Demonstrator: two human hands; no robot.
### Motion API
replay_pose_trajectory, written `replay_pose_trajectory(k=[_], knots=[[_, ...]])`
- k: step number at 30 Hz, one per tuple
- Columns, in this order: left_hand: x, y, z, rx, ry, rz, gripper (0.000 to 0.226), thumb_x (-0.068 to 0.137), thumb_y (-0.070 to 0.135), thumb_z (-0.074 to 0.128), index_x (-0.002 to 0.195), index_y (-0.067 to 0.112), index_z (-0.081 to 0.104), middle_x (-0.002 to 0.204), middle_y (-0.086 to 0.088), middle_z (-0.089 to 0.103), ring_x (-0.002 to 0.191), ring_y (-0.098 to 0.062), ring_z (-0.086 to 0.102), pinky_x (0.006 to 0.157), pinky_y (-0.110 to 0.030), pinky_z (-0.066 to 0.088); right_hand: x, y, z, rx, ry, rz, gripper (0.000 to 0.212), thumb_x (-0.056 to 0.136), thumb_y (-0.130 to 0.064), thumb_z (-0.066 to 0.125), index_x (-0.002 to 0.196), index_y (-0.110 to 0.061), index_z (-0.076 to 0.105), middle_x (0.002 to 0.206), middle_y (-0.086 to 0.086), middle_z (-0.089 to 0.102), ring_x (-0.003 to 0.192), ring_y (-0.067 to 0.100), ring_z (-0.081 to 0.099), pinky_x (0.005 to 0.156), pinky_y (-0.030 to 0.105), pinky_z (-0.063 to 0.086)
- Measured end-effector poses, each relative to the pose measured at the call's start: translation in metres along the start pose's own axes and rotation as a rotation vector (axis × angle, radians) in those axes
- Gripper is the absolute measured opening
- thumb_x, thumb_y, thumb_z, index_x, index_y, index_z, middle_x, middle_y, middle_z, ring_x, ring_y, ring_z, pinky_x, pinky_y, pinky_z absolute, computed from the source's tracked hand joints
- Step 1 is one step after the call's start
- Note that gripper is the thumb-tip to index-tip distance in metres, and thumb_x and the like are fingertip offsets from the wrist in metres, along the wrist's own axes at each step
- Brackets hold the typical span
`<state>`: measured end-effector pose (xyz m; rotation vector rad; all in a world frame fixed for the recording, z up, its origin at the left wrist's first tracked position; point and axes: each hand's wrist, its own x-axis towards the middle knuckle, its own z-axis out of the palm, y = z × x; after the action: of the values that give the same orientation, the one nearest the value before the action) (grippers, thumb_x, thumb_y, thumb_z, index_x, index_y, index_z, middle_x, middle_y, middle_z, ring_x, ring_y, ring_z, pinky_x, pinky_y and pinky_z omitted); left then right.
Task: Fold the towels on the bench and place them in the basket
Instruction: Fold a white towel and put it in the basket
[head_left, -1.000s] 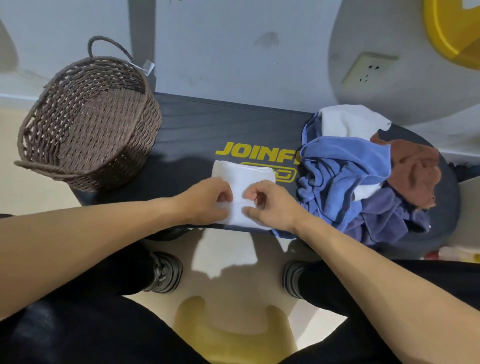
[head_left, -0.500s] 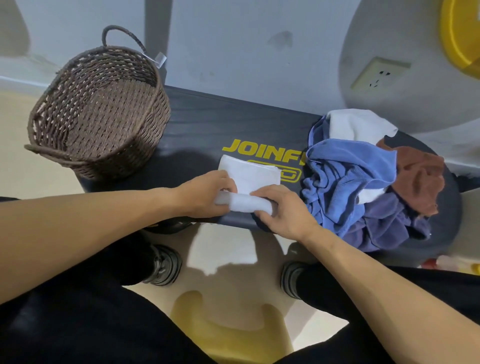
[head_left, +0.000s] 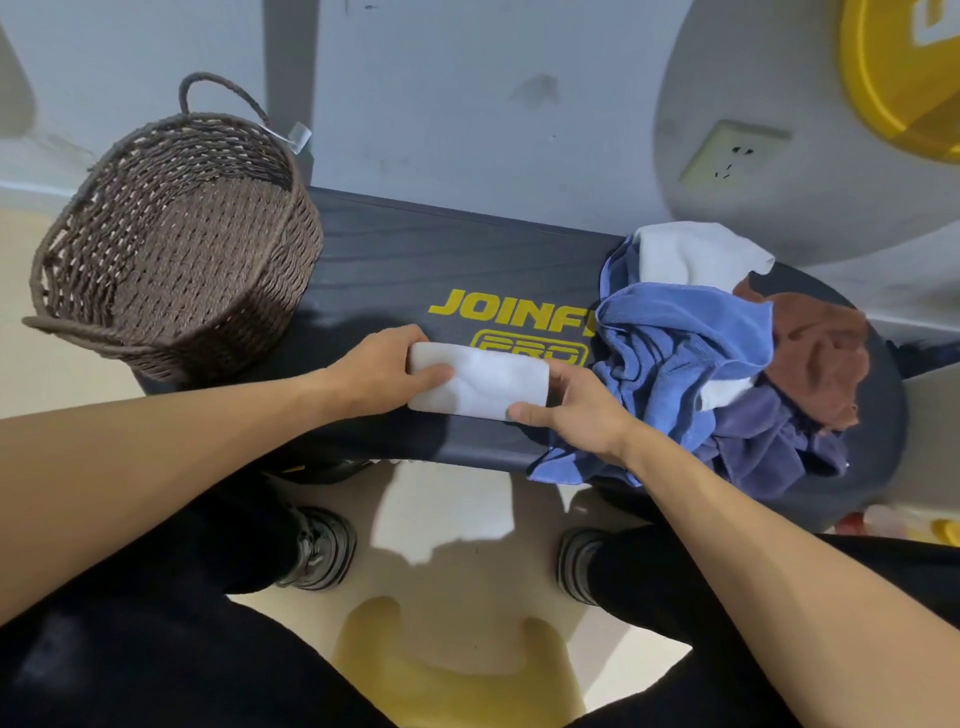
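A small white towel (head_left: 485, 382), folded into a narrow rectangle, lies on the dark bench (head_left: 405, 249) near its front edge. My left hand (head_left: 384, 369) pinches its left end, thumb on top. My right hand (head_left: 576, 410) grips its right end, thumb along the near edge. The brown woven basket (head_left: 171, 249) stands on the bench's left end, with nothing visible inside. A heap of unfolded towels (head_left: 691, 343), blue, white, brown and purple, covers the bench's right end.
A grey wall with a socket (head_left: 727, 156) runs right behind the bench. A yellow object (head_left: 904, 67) is at the top right. My shoes (head_left: 317, 551) and legs are below the bench, above a yellow stool (head_left: 447, 670).
The near half of the white towel has been folded over away from me, so it is now a narrow strip. Both hands have shifted to its two ends.
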<state>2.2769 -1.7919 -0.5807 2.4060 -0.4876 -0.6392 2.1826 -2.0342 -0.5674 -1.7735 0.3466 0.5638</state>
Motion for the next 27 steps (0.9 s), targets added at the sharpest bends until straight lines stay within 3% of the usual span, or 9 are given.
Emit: replay_pose_trajectory(k=[3, 7, 11, 13, 17, 20, 22, 24, 27], knots=[[0.000, 0.001, 0.002, 0.012, 0.089, -0.027, 0.032, 0.088, 0.050, 0.064, 0.095, 0.020, 0.054, 0.080, 0.008, 0.059, 0.072, -0.006, 0.053, 0.059, -0.022, 0.038, 0.002, 0.005, 0.000, 0.081, 0.010, -0.003, 0.045, 0.092, -0.010, 0.067, 0.135, -0.011, 0.055, 0.122, 0.007, 0.068, 0.112, 0.023, 0.065, 0.098, 0.038, 0.053], [0.002, 0.002, 0.005, -0.017, 0.115, -0.064, 0.032, 0.087, 0.047, 0.066, 0.093, 0.017, 0.055, 0.076, 0.007, 0.058, 0.068, -0.010, 0.053, 0.057, -0.024, 0.038, 0.007, 0.009, 0.005, 0.200, 0.118, 0.037, 0.031, 0.096, -0.025, 0.062, 0.122, -0.009, 0.064, 0.115, 0.016, 0.070, 0.098, 0.026, 0.068, 0.086, 0.036, 0.057], [0.006, 0.003, 0.006, -0.012, 0.103, -0.112, 0.035, 0.087, 0.048, 0.067, 0.092, 0.016, 0.052, 0.076, 0.003, 0.059, 0.071, -0.017, 0.055, 0.062, -0.032, 0.039, 0.013, 0.015, 0.011, 0.286, 0.229, 0.093, 0.027, 0.094, -0.028, 0.066, 0.109, -0.007, 0.066, 0.100, 0.030, 0.065, 0.089, 0.030, 0.063, 0.088, 0.052, 0.054], [0.010, 0.006, 0.006, 0.036, 0.098, -0.127, 0.038, 0.088, 0.050, 0.064, 0.094, 0.016, 0.051, 0.078, 0.002, 0.059, 0.074, -0.021, 0.056, 0.063, -0.034, 0.038, 0.018, 0.017, 0.013, 0.248, 0.332, 0.092, 0.021, 0.090, -0.031, 0.070, 0.102, -0.015, 0.061, 0.083, 0.015, 0.068, 0.083, 0.027, 0.067, 0.081, 0.048, 0.056], [0.017, 0.010, 0.009, 0.082, 0.079, -0.170, 0.047, 0.091, 0.053, 0.059, 0.105, 0.009, 0.052, 0.094, -0.009, 0.064, 0.085, -0.031, 0.059, 0.067, -0.036, 0.041, 0.022, 0.019, 0.020, 0.074, 0.506, 0.112, 0.031, 0.084, -0.042, 0.073, 0.097, -0.023, 0.053, 0.083, 0.005, 0.071, 0.079, 0.020, 0.069, 0.073, 0.040, 0.057], [0.020, 0.013, 0.010, 0.107, 0.090, -0.226, 0.050, 0.090, 0.055, 0.058, 0.109, 0.009, 0.051, 0.105, -0.012, 0.065, 0.096, -0.035, 0.060, 0.076, -0.039, 0.046, 0.022, 0.018, 0.020, -0.083, 0.572, 0.095, 0.034, 0.082, -0.047, 0.072, 0.095, -0.025, 0.050, 0.077, -0.005, 0.066, 0.072, 0.006, 0.062, 0.057, 0.019, 0.043], [0.020, 0.013, 0.010, 0.125, 0.114, -0.257, 0.053, 0.088, 0.059, 0.059, 0.106, 0.010, 0.051, 0.105, -0.011, 0.065, 0.097, -0.034, 0.061, 0.080, -0.041, 0.048, 0.019, 0.017, 0.020, -0.153, 0.581, 0.063, 0.034, 0.083, -0.047, 0.071, 0.096, -0.024, 0.050, 0.072, -0.008, 0.062, 0.070, -0.001, 0.056, 0.051, 0.014, 0.032], [0.020, 0.013, 0.008, 0.182, 0.084, -0.309, 0.064, 0.085, 0.068, 0.053, 0.102, 0.007, 0.055, 0.096, -0.011, 0.069, 0.090, -0.033, 0.065, 0.079, -0.041, 0.052, 0.017, 0.019, 0.019, -0.192, 0.577, 0.050, 0.036, 0.085, -0.047, 0.070, 0.097, -0.019, 0.050, 0.071, -0.008, 0.059, 0.072, 0.007, 0.056, 0.053, 0.017, 0.034], [0.022, 0.016, 0.007, 0.151, -0.058, -0.416, 0.076, 0.085, 0.075, 0.043, 0.078, 0.002, 0.062, 0.058, -0.011, 0.069, 0.052, -0.026, 0.068, 0.062, -0.033, 0.058, 0.017, 0.017, 0.018, -0.186, 0.511, 0.138, 0.043, 0.087, -0.052, 0.066, 0.098, -0.013, 0.051, 0.078, 0.001, 0.063, 0.065, 0.024, 0.066, 0.058, 0.035, 0.051]])
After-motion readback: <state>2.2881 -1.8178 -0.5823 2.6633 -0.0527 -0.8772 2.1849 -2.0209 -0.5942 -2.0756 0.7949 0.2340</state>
